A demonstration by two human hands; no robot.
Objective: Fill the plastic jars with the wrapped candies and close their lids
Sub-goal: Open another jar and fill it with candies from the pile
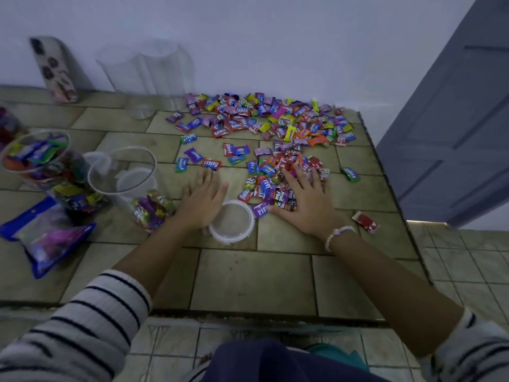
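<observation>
The wrapped candies [264,117] lie in a broad loose heap on the far right part of the tiled table [248,279], with a smaller pile [271,186] nearer the person. The right hand [305,199] rests flat on this nearer pile, fingers spread and straight, grasping nothing. A beaded bracelet [337,234] circles that wrist. The left hand [202,202] lies palm down on the table just left of the pile, fingers relaxed and straight, its edge over the rim of a white lid [232,224] that sits flat between the two hands.

To the left stands an open jar [129,180], tilted in the wide view, with a few candies at its bottom. Beside it, further left, a second jar [46,169] is packed with candies and has no lid on. A blue candy bag [46,235] lies in front of them.

A single red candy [365,221] sits apart near the table's right edge. Two empty clear jars [154,67] stand against the wall, and a phone [53,68] leans there too. A grey door [454,119] is at the right.
</observation>
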